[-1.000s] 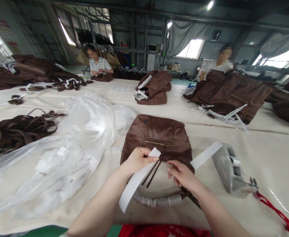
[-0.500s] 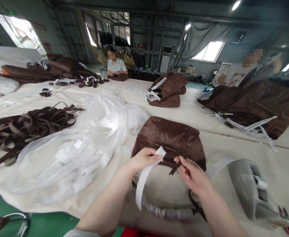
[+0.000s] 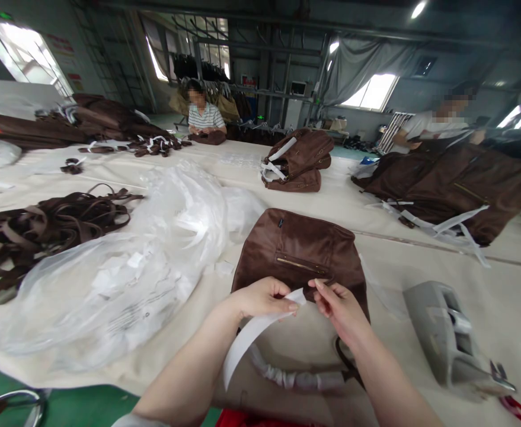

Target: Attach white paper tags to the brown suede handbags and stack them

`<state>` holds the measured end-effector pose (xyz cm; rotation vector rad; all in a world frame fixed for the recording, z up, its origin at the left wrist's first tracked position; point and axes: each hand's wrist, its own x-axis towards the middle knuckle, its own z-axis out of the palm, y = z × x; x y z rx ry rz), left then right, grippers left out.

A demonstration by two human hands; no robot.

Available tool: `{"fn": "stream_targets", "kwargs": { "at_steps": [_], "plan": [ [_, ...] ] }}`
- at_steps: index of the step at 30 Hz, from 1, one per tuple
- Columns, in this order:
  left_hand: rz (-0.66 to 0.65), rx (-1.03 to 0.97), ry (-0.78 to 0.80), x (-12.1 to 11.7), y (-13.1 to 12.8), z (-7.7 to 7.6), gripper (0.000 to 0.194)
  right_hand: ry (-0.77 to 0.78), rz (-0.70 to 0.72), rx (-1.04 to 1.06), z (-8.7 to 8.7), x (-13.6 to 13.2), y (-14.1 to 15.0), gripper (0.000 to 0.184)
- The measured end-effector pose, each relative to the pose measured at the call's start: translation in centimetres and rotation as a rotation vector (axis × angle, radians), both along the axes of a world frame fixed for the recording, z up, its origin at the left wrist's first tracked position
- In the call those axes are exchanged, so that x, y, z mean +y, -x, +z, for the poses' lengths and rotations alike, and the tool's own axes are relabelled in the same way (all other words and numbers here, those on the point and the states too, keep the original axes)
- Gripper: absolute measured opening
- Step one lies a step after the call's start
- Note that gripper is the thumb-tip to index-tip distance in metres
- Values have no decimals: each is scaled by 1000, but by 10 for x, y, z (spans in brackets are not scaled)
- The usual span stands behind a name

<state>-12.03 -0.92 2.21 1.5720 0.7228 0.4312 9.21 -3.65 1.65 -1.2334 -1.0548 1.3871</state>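
The pale desk (image 3: 518, 302) spans the view. Beyond it, one co-worker (image 3: 205, 115) in a striped top is at the far edge, and another (image 3: 429, 127), in white, is behind the heap on the right. That heap (image 3: 486, 178) is of brown bags, with white ties (image 3: 460, 219) hanging off its near side. The clear plastic (image 3: 189, 219) spreads crumpled over the left part of the desk. Far left lies a brown pile (image 3: 104, 112); nearer on that side is a tangle of straps (image 3: 56, 225). A stack (image 3: 304, 160) of brown goods sits beyond the bag. The bag (image 3: 309, 237) lies on the desk straight ahead of the person, its near edge partly hidden by the hands. The grey dispenser (image 3: 433, 320) stands to its right, apart from it. The handle (image 3: 296, 379), wrapped in white, curves on the near side of the bag. The left hand (image 3: 264, 298) grasps the strip (image 3: 242, 344), thumb on top; the strip bends down toward the person, its short end pointing at the other hand. The right hand (image 3: 338, 299) is just beside it, thumb and fingers drawn together; I cannot tell whether anything thin is pinched there. A brassy zip (image 3: 302, 265) crosses the bag's front.
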Motion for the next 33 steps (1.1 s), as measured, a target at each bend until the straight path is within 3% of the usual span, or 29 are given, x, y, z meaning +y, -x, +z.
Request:
{"fn": "stream_targets", "kwargs": {
  "at_steps": [4,8,12,16,19,24,26,29,31,33],
  "plan": [
    [26,72,-79,1,-3,-3,43,-59,72,-243,-4,7,3,43],
    [96,63,-93,4,-9,-11,49,-41,209,-318,-10,20,5,47],
    [236,16,-19,10,-16,-23,58,50,344,-194,-11,34,-2,44],
    [316,3,-45,18,-22,-32,60,225,287,14,-8,48,-14,46],
    [330,66,-98,24,-30,-31,60,211,313,16,-10,54,-15,44],
    [356,149,-123,28,-39,-22,60,174,420,-281,-18,51,-9,51],
    [346,201,-102,25,-36,-19,59,55,421,-524,-18,44,-12,53],
    [293,294,-28,17,-27,-13,59,-332,178,-888,-10,33,-22,44],
    [245,316,49,12,-21,-10,58,-592,32,-1008,-4,30,-31,28],
    [219,304,126,10,-18,-6,57,-781,62,-1030,-1,31,-38,23]
  ]
}}
